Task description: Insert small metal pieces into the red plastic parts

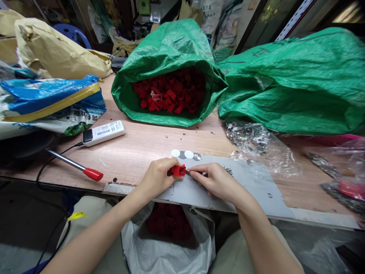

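Over the front of the grey mat [251, 182], my left hand [157, 176] grips a small red plastic housing [179, 171] between thumb and fingers. The housing's open end faces right, and something small and metallic shows inside it. My right hand [219, 182] pinches a slim tool [188, 172] whose tip meets that open end; its exact kind is hidden by the fingers. Just behind my right hand lies a little pile of small metal parts [228, 171].
A green sack [171, 42] full of red plastic parts [171, 95] opens toward me. Another green sack [296, 76] and clear bags of metal pieces [253, 139] are right. A white power bank [105, 133] and red-gripped lever [93, 174] are left. A white sack [134, 243] hangs below the edge.
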{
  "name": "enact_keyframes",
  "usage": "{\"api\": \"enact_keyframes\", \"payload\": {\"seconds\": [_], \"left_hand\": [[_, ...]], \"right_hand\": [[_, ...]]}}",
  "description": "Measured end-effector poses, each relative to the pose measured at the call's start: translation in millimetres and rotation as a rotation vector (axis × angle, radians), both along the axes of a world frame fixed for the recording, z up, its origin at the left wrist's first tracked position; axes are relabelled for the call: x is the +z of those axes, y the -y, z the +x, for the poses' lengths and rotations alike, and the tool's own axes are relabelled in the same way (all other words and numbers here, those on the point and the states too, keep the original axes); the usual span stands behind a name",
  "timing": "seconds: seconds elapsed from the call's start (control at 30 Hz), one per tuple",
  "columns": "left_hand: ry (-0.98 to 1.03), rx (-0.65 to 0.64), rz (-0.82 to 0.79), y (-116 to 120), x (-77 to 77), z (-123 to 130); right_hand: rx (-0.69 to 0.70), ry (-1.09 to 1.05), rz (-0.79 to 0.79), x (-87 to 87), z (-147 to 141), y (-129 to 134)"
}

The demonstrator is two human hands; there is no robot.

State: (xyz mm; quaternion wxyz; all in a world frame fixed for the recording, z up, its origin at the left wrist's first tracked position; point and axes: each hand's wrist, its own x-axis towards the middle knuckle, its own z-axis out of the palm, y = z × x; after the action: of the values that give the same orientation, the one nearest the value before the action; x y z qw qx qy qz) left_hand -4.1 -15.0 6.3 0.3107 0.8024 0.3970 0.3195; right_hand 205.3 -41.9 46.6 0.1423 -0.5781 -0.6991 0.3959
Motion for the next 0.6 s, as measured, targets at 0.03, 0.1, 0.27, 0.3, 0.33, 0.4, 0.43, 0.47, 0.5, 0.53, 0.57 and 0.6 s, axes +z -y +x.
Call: {"api": "enact_keyframes", "payload": {"seconds": [0.03,0.1,0.27,0.3,0.33,0.4,0.43,0.47,0.5,0.53,0.57,0.6], "left_hand": [[0.002,-0.004,-0.008,0.2,0.8,-0.2],[0.006,-0.008,-0.019,0.4,2.0,-0.6],[0.01,-0.013,-0.004,0.8,1.5,-0.5],[0.013,-0.009,-0.005,1.1,1.0,-0.5],[0.013,-0.004,-0.009,1.3,0.4,-0.5],[0.008,0.012,-0.015,1.8,-0.6,-0.8],[0.003,0.02,-0.017,2.0,-1.0,-0.9],[-0.001,0.026,-0.018,2.1,-1.3,-1.0],[-0.001,0.03,-0.017,2.2,-1.5,-1.1],[0.0,0.03,-0.018,2.2,-1.5,-1.1],[0.004,0.03,-0.022,2.2,-1.2,-1.0],[0.006,0.03,-0.028,2.3,-0.8,-0.9]], "right_hand": [[0.005,0.024,0.04,1.3,-2.3,1.0],[0.013,0.063,0.114,3.1,-7.3,3.3],[0.007,0.127,0.201,4.2,-16.3,7.7],[0.004,0.123,0.198,4.2,-15.9,7.7],[0.003,0.108,0.183,4.1,-14.6,7.3],[0.007,0.054,0.13,3.5,-10.1,5.7],[0.007,0.023,0.104,3.0,-7.5,4.7],[0.004,-0.004,0.086,2.3,-5.1,3.7],[-0.004,-0.024,0.075,1.6,-3.2,2.8],[-0.013,-0.04,0.07,0.8,-1.8,2.1],[-0.022,-0.053,0.067,-0.1,-1.0,1.5],[-0.029,-0.064,0.064,-0.8,-0.7,1.1]]}}
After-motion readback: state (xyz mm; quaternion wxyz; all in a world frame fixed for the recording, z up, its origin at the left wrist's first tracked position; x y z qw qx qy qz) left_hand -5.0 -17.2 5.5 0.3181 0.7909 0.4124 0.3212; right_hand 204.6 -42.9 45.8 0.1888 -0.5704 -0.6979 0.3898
